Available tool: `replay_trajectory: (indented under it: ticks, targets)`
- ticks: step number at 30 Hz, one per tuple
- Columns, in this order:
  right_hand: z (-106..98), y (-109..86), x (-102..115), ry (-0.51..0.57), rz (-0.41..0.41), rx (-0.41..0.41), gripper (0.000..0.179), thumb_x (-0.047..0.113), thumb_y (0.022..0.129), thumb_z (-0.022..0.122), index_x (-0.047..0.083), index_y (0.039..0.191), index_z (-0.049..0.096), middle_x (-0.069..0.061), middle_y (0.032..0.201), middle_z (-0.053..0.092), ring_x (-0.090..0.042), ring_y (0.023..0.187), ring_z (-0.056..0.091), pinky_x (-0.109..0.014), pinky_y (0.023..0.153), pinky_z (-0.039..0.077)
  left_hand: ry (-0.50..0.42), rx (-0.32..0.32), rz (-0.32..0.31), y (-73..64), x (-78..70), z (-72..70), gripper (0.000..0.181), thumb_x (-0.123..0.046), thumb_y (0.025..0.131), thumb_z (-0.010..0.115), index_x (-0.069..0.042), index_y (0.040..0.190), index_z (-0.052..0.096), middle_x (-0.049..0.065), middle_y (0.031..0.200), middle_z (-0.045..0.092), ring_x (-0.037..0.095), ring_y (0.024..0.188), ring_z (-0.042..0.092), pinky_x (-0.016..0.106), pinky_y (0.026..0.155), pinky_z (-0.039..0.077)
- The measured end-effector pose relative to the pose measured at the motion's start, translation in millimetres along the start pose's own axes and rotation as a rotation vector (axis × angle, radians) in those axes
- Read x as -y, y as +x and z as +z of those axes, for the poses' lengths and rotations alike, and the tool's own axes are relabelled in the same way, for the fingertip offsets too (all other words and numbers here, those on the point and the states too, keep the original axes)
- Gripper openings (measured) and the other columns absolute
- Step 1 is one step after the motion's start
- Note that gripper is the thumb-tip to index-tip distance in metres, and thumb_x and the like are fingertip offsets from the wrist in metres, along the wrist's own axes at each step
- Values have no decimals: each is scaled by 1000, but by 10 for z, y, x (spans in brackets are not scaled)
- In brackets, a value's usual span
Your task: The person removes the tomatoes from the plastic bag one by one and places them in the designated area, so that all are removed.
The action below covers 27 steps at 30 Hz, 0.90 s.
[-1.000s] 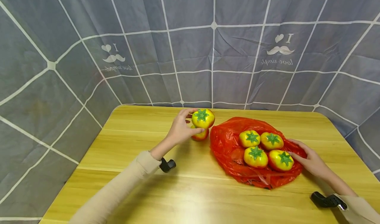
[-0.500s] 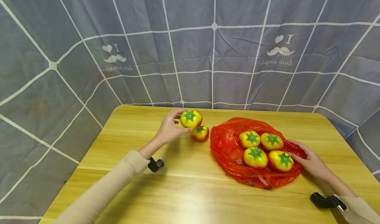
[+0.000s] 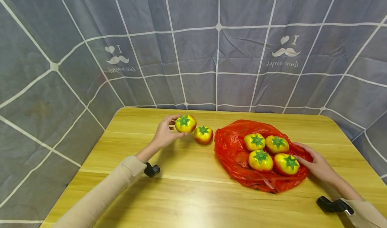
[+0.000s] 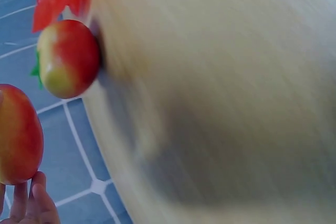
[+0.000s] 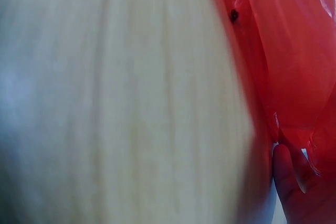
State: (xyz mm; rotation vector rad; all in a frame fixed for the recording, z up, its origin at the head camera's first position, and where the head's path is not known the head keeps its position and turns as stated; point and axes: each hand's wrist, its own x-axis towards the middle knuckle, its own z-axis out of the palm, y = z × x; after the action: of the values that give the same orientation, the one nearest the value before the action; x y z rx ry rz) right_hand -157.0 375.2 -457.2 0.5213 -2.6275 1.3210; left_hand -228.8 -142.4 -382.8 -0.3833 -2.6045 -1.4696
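My left hand (image 3: 164, 134) holds a yellow-red toy tomato (image 3: 186, 124) with a green star-shaped top, thumb at the near side and fingers behind. In the left wrist view, its fingertips (image 4: 43, 203) sit at the tomato's lower end. Just right of it, a second tomato (image 3: 203, 135) stands upright on the table. A red plastic bag (image 3: 226, 144) lies spread open to the right, with several more tomatoes inside. My right hand (image 3: 318, 167) grips the bag's right edge; in the right wrist view part of it shows through the red plastic (image 5: 294, 61).
The wooden table (image 3: 187, 201) reaches back to a grey curtain (image 3: 193, 53) with white lines, which also runs along both sides. A black strap (image 3: 152, 170) is on the left wrist and another black strap (image 3: 334, 205) on the right.
My left hand has carried its tomato leftward and slightly down, so the standing tomato behind it is now fully in view. The right hand and the bag have stayed in place.
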Motion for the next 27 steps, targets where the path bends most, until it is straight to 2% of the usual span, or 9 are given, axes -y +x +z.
replay_trajectory:
  ticks: [5, 14, 21, 27]
  targets:
    - [2, -14, -9, -29, -4, -10, 47, -4, 90, 60, -6, 134, 45, 40, 118, 42, 23, 103, 43, 2, 81, 35, 6, 6, -18, -11, 86, 1, 68, -9, 70, 83, 1, 130, 53, 19, 128, 54, 36, 112, 56, 49, 92, 49]
    - [-14, 13, -28, -2, 13, 4, 47, -4, 90, 58, -6, 135, 44, 39, 119, 44, 22, 102, 45, 2, 81, 38, 33, 11, -59, -18, 279, 32, 69, -11, 72, 83, 2, 131, 51, 21, 130, 51, 36, 112, 55, 46, 92, 50]
    - [-11, 10, -11, 4, -3, 4, 46, -4, 91, 58, -6, 135, 45, 37, 119, 46, 21, 102, 46, 2, 82, 37, 48, -4, -99, -22, 334, 14, 70, -10, 72, 83, 3, 132, 50, 21, 132, 50, 37, 114, 53, 46, 95, 49]
    - [-2, 9, 5, -3, -7, -1, 45, -3, 91, 58, -6, 134, 45, 37, 119, 46, 21, 103, 46, 2, 82, 37, 85, 13, -126, -17, 376, 19, 70, -10, 71, 83, 2, 132, 51, 22, 129, 51, 38, 109, 56, 45, 91, 52]
